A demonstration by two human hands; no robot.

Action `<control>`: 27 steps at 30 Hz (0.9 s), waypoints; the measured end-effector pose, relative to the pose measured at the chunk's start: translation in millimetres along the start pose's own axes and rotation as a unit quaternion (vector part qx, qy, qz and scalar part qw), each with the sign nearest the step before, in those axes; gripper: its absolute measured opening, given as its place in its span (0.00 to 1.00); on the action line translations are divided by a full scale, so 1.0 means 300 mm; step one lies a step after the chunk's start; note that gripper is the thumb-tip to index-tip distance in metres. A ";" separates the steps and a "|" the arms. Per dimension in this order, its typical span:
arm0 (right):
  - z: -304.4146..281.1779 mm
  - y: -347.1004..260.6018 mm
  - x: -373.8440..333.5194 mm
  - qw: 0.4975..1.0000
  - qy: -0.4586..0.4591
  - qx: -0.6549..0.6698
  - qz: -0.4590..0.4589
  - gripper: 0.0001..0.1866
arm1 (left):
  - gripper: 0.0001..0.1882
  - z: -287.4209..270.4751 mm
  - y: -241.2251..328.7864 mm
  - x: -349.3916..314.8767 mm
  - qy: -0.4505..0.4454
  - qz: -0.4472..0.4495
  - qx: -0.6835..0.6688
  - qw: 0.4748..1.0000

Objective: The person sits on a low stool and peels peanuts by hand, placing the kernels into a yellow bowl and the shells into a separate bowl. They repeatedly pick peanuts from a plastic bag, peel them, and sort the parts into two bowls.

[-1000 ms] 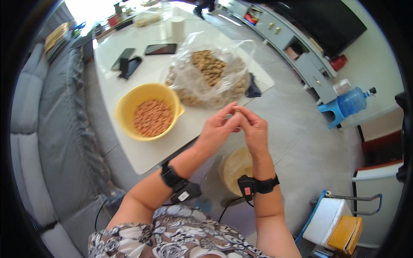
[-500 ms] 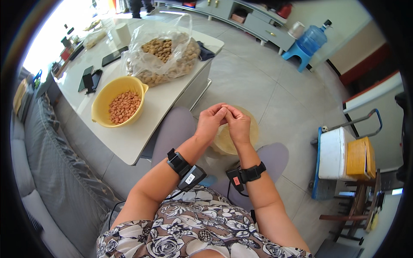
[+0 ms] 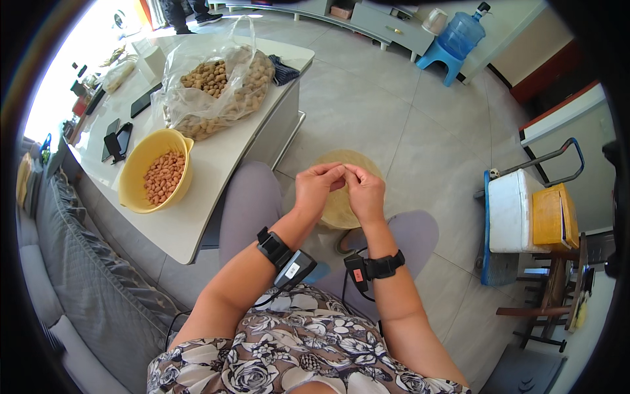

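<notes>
My left hand (image 3: pixel 314 192) and my right hand (image 3: pixel 365 196) meet fingertip to fingertip in front of me. Both are closed in a pinch; whatever is between the fingertips is too small or hidden to make out. Under them, between my knees, is a round yellowish container (image 3: pixel 336 215), partly covered by my hands. On the table to the left, a yellow plastic bowl (image 3: pixel 133 176) holds reddish shelled peanuts (image 3: pixel 164 177). Behind it lies an open clear plastic bag (image 3: pixel 176 105) full of peanuts in their shells (image 3: pixel 207 79).
The white table (image 3: pixel 177 230) reaches close to my left knee. Phones (image 3: pixel 144 100) and a dark cloth (image 3: pixel 283 70) lie on it. A grey sofa (image 3: pixel 92 282) stands at left. At right are a hand cart (image 3: pixel 485 259) with boxes and a blue water bottle (image 3: pixel 462 36) on a stool.
My fingertips have drawn slightly apart from a tighter overlap, still pinched together. The view has turned a little, so the table, bowl and bag appear farther left.
</notes>
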State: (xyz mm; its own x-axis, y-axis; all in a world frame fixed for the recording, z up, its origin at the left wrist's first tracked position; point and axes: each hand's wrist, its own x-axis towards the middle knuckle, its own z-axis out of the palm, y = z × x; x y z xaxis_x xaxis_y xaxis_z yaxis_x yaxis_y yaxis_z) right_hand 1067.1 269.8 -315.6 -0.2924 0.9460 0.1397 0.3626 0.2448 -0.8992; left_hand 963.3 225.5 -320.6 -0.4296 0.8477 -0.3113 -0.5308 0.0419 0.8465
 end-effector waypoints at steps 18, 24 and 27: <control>0.010 0.055 0.015 0.980 -0.010 0.186 -0.069 0.09 | 0.10 0.002 -0.066 0.091 -0.075 -0.144 -0.265 0.950; -0.029 0.010 0.036 0.991 -0.046 0.064 -0.109 0.10 | 0.14 -0.014 -0.036 0.094 -0.092 -0.203 -0.272 0.936; -0.034 0.000 0.058 0.949 -0.085 0.298 0.063 0.12 | 0.18 -0.017 -0.014 0.077 -0.095 -0.220 -0.278 0.930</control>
State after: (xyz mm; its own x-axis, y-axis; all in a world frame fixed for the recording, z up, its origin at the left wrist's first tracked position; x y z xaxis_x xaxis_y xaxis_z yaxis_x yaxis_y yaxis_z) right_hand 1070.9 288.3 -308.8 -0.4373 0.8993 -0.0070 -0.1465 -0.0789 -0.9861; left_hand 952.0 242.4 -333.6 0.0276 0.8939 -0.4473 -0.9435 0.1712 0.2839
